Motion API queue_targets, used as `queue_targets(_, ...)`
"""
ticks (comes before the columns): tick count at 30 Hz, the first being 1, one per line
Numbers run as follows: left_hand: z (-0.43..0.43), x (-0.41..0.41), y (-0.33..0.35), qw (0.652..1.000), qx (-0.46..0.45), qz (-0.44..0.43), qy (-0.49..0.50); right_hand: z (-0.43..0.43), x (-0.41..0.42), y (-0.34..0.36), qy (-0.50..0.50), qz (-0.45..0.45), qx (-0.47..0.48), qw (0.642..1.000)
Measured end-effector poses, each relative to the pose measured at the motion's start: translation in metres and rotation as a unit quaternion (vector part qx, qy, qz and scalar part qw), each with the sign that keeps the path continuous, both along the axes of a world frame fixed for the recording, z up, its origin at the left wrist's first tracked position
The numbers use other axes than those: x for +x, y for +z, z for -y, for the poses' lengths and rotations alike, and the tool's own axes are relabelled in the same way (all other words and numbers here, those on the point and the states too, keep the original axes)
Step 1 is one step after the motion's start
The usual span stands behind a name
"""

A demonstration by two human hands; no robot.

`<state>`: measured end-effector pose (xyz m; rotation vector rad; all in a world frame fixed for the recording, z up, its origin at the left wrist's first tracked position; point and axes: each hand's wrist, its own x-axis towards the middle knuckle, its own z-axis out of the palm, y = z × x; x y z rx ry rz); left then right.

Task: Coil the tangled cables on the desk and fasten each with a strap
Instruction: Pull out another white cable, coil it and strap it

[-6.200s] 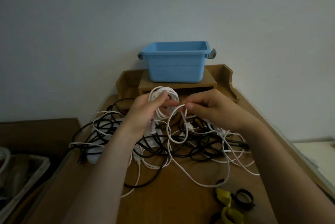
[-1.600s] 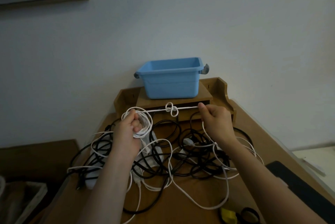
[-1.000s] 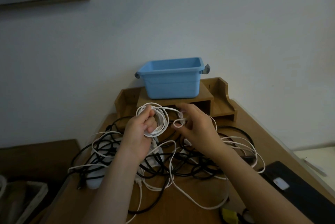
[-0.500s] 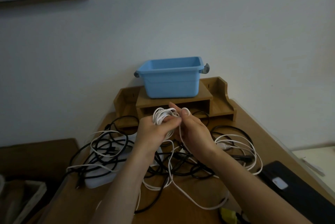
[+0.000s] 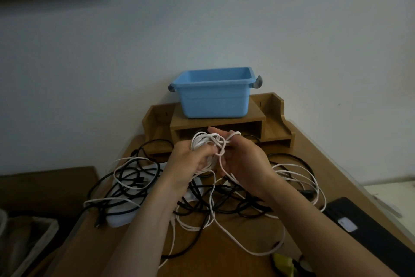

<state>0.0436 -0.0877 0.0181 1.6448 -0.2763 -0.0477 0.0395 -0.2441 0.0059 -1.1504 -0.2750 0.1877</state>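
Beside left hand (image 5: 190, 161), right hand (image 5: 246, 161) has reached coil (image 5: 204, 142).

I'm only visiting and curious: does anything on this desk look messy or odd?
Yes. Black and white cables lie in a snarled heap across the desk. The white cable held by the left hand and right hand has a small knot beside its coil, between the hands.
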Motion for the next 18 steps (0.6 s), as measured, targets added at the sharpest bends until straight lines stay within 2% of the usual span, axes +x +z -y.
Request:
queue_targets(3,-0.005,0.006,-0.003,0.998,-0.048,-0.014,-0.029,0.012,0.004,0.004,-0.134,0.035,-0.044,0.989)
queue_targets(7,-0.008,0.005,0.003,0.995,-0.067,-0.028,-0.073,0.032,0.008,0.012,-0.203,0.055,-0.047,0.977)
queue_targets(11,-0.006,0.007,0.003,0.991,-0.111,-0.055,-0.059,0.035,0.007,0.014,-0.173,0.040,0.020,0.984)
queue_targets(13,-0.007,0.008,0.000,0.995,-0.080,-0.031,-0.041,0.038,0.007,0.014,-0.142,0.031,0.043,0.988)
queue_targets(18,-0.007,0.006,-0.001,0.998,-0.049,0.023,-0.032,0.037,0.008,0.012,-0.059,0.013,0.012,0.998)
